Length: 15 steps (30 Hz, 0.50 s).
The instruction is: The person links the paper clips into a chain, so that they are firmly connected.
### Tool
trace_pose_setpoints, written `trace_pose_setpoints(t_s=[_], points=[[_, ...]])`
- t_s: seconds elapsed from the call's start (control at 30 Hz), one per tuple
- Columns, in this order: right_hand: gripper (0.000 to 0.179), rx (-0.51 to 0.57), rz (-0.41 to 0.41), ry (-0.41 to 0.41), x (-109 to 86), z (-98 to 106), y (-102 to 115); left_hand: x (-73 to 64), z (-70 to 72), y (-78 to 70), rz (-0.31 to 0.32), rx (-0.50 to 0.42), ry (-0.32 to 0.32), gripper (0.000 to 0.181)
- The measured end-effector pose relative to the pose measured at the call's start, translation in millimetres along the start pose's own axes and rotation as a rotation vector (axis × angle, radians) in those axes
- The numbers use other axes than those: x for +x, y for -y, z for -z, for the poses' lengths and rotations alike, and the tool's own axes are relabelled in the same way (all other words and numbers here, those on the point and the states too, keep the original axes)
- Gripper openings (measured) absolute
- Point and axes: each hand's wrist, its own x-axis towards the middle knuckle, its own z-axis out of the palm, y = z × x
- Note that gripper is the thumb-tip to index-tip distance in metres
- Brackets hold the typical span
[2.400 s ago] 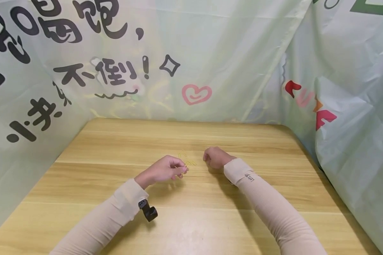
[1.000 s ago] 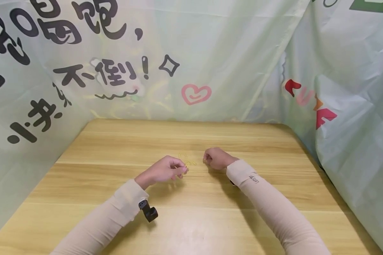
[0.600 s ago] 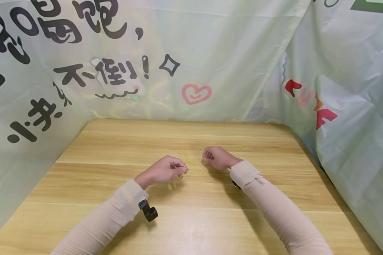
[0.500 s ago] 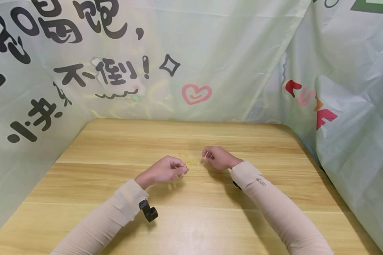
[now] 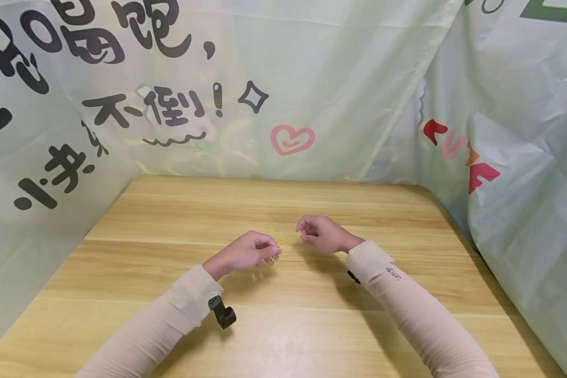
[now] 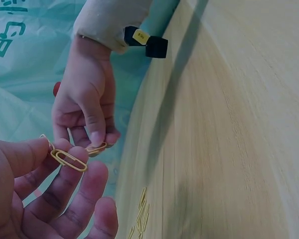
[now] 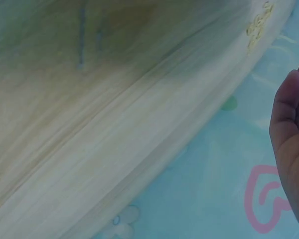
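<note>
My left hand (image 5: 245,251) pinches a yellow paper clip between thumb and index finger. A second yellow paper clip (image 6: 70,161) hangs from it over the fingers in the left wrist view, and the two look linked. To the right, my right hand (image 5: 326,234) is held above the table, its thumb and fingertips pinching another paper clip (image 6: 96,148). A short gap separates the hands. Between and just beyond them lie several loose yellow paper clips (image 5: 283,241). Only the edge of the right hand shows in the right wrist view, where its held clip is hidden.
The wooden table (image 5: 283,325) has rounded far corners. Printed fabric (image 5: 349,94) hangs close behind it and along both sides. A black wrist camera (image 5: 223,313) sticks out beneath the left cuff.
My right hand has shifted slightly left towards the left hand and turned, so its thumb and fingers show more. My left hand has barely moved, keeping its pinch.
</note>
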Motion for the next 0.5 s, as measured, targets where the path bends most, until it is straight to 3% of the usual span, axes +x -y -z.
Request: trace_pose_setpoints(t_s=[0.23, 0.5], points=[[0.014, 0.105, 0.025, 0.000, -2.8, -0.5, 6.5, 2.8, -1.2, 0.7, -0.020, 0.000, 0.011, 0.024], [0.018, 0.274, 0.109, 0.008, -3.4, 0.0, 11.4, 4.5, -3.1, -0.4, -0.013, -0.002, 0.012, 0.024]])
